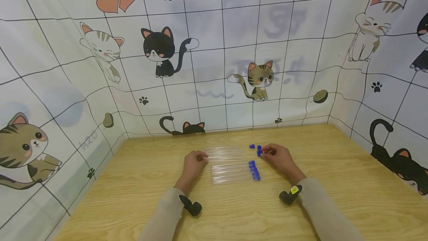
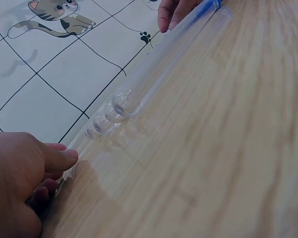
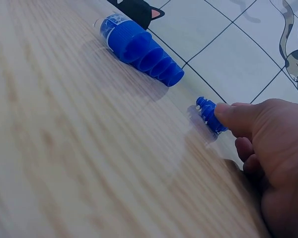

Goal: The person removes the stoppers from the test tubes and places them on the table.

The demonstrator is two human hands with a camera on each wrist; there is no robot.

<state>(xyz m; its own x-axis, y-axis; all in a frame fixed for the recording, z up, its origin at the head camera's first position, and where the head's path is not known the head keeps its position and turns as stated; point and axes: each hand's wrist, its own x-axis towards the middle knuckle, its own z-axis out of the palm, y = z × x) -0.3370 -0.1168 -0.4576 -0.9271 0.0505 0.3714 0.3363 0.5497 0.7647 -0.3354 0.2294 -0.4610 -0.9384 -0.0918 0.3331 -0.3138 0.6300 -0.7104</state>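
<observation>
Uncapped clear tubes between hands, long axis hand to hand; left hand nearer, pinching their ends; right hand pinching loose blue cap.

clear tubes block the way right of the left hand's fingers. left of the right hand's fingertips stand a loose blue piece and, nearer the wrist, blue-ended tubes. outward of both hands the table gives room; patterned backdrop rises beyond.
</observation>
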